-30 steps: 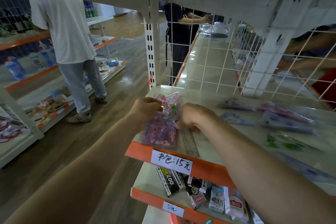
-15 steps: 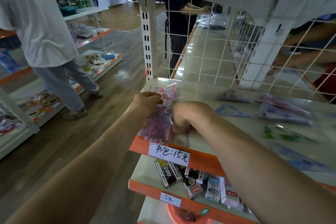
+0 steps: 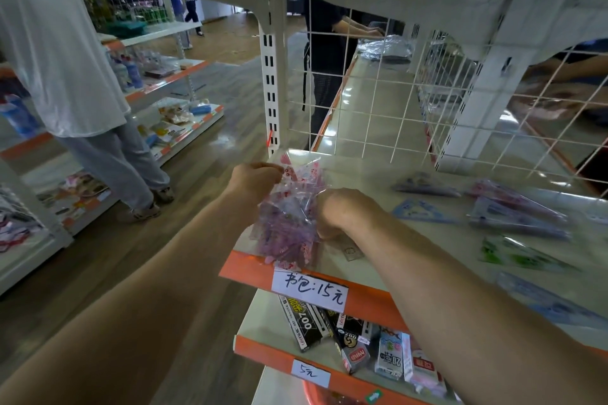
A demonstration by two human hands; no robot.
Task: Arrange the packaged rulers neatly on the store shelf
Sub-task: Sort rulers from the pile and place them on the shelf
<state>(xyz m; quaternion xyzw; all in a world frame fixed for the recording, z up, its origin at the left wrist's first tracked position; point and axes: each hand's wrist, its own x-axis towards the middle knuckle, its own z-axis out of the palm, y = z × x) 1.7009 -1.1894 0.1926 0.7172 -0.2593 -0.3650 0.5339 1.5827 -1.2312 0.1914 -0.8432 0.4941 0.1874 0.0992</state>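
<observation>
**Packaged rulers gripped between both hands at the shelf's front corner**

The bundle of packaged rulers, pink and purple in clear wrap, sits directly between the two hands and touches both. Its long axis runs from the left hand at the far, upper end down toward the person. The near end overhangs the orange front lip of the shelf, just above a handwritten price label.

The left hand pinches the bundle's top edge with curled fingers and thumb. The right hand closes on the right flank about halfway along, knuckles up and fingers curled under against the wrap. Its fingertips are hidden. Neither hand is nearer, since each already has hold.

As I judge it, the bundle is being squared up before it is laid flat. That move would call for tipping the long axis down onto the board and drawing it back from the lip.

Just under the right hand, a loose clear ruler lies on the shelf. Further to the right of that hand, well apart from the bundle, packs lie scattered: a blue set-square pack, purple packs and a green pack. The lower shelf beneath the hands holds small boxes leaning on one another.
</observation>
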